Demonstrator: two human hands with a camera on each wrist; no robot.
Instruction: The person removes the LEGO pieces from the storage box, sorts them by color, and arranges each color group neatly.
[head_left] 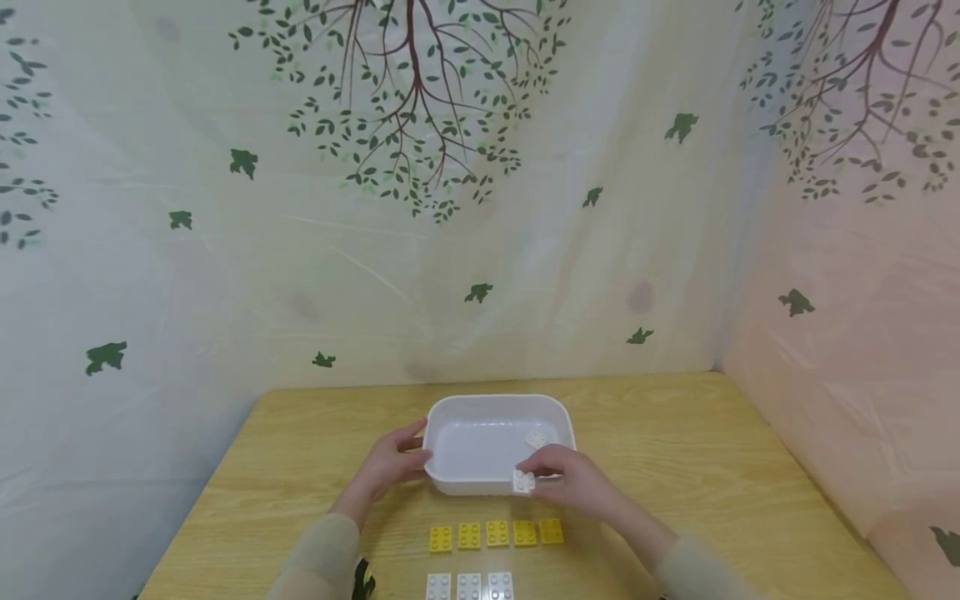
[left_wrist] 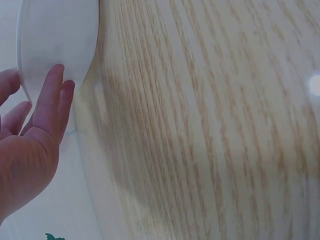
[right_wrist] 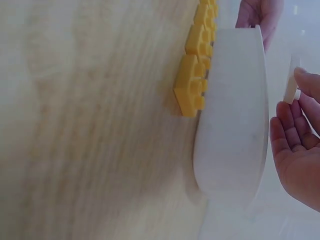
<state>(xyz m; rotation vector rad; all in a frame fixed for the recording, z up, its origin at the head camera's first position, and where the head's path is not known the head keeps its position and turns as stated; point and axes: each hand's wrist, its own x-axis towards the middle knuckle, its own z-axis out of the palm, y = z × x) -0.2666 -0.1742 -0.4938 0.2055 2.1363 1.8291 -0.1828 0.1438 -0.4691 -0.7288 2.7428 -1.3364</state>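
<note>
A white tub (head_left: 472, 487) stands on the table with a white toy brick (head_left: 536, 438) lying inside, toward its right end. My left hand (head_left: 393, 457) is at the tub's left end; in the left wrist view its fairly straight fingers (left_wrist: 48, 100) rest against the outer wall, by the rim. My right hand (head_left: 573, 477) pinches another white brick (head_left: 522, 481) between thumb and fingers at the tub's near right rim. From the right wrist view, this brick (right_wrist: 291, 85) is held above rim level.
Nearer than the tub, several yellow bricks (head_left: 497, 533) lie in a row, studs up. Closer still is a row of white bricks (head_left: 469, 586), partly cut off by the frame. A printed curtain (head_left: 480, 250) hangs behind the wooden table (head_left: 675, 433).
</note>
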